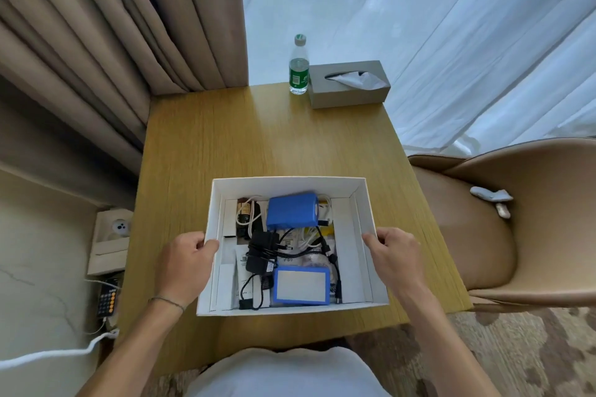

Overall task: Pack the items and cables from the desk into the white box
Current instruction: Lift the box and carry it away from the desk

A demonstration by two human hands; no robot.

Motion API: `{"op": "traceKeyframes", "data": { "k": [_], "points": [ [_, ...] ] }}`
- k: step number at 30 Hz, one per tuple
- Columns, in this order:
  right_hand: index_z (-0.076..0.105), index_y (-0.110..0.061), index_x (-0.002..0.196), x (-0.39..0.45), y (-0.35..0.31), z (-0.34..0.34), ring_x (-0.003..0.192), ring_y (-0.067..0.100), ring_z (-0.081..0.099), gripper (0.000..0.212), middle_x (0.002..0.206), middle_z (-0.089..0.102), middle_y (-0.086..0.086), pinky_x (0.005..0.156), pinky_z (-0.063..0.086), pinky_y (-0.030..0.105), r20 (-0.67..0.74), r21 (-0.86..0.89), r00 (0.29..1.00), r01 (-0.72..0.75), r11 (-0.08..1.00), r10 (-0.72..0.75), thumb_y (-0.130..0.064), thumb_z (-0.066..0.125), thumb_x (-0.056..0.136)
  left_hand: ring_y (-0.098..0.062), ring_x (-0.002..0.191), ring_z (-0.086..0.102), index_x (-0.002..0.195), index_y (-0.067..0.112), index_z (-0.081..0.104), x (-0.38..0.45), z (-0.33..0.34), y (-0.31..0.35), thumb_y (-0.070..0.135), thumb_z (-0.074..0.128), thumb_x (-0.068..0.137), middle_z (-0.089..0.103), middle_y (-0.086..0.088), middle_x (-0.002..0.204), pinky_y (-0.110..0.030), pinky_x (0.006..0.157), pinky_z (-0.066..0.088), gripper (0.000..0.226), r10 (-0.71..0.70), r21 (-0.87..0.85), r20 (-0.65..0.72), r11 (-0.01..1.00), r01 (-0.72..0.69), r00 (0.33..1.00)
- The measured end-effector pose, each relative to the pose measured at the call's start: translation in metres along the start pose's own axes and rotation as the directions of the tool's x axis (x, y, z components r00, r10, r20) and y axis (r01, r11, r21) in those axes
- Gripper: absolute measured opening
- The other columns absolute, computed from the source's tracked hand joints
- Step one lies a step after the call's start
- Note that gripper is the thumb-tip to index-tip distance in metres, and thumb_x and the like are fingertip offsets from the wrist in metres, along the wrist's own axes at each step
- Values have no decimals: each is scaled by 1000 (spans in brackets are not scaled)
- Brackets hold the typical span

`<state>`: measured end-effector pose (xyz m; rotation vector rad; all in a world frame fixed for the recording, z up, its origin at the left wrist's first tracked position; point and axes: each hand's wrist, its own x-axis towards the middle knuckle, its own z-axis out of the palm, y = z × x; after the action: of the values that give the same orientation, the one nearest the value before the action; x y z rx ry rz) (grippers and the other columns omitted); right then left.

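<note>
White box (366, 203), packed with cables, gripped by both hands.

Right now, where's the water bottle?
In the head view the water bottle stands upright at the desk's far edge, touching or nearly touching the left end of the grey tissue box, well beyond the white box.

The white box (292, 185) sits open on the table (225, 138), toward its near edge. The left hand (185, 263) grips the box's left wall, thumb inside; the right hand (395, 253) grips its right wall. In the box lie two blue packs (292, 211), one at the far end and one at the near end, with a black adapter (263, 250) and tangled cables (309, 238) between them. Beyond the box, at the table's far edge, a bottle (299, 66) stands just beside a tissue box (348, 84).
</note>
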<state>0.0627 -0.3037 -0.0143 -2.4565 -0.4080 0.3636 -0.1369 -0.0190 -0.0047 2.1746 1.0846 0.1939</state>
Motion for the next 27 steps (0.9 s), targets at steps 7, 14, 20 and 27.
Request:
{"op": "traceKeyframes", "data": {
  "k": [7, 14, 20, 27],
  "points": [
    [32, -21, 45, -46, -21, -8, 36, 13, 28, 61, 38, 28, -8, 42, 18, 25, -174, -52, 979, -120, 991, 109, -34, 64, 95, -15, 46, 25, 49, 16, 34, 18, -17, -3, 11, 66, 86, 27, 1, 46, -30, 50, 23, 49, 153, -55, 102, 987, -148, 983],
    [32, -19, 46, -108, -38, 7, 38, 11, 24, 59, 37, 28, -8, 44, 20, 25, -287, 3, 914, -297, 955, 285, -33, 63, 94, -17, 46, 23, 48, 17, 30, 23, -31, -7, 6, 65, 84, 25, 3, 45, -30, 52, 24, 51, 288, -116, 194, 956, -269, 938],
    [34, -21, 44, -173, -37, 12, 36, 9, 24, 58, 38, 28, -10, 44, 22, 26, -381, 85, 819, -431, 898, 429, -33, 64, 93, -13, 43, 22, 47, 20, 30, 10, -29, 1, 8, 66, 85, 24, 11, 41, -26, 52, 23, 54, 406, -161, 324, 914, -373, 855],
    [35, -20, 44, -260, -22, 14, 38, 12, 24, 57, 39, 28, -8, 47, 21, 27, -480, 225, 629, -586, 778, 612, -33, 65, 91, -10, 40, 23, 46, 19, 34, -19, -5, 29, 8, 64, 88, 28, 9, 40, -24, 51, 23, 53, 545, -228, 476, 835, -502, 691]
  ]
}}
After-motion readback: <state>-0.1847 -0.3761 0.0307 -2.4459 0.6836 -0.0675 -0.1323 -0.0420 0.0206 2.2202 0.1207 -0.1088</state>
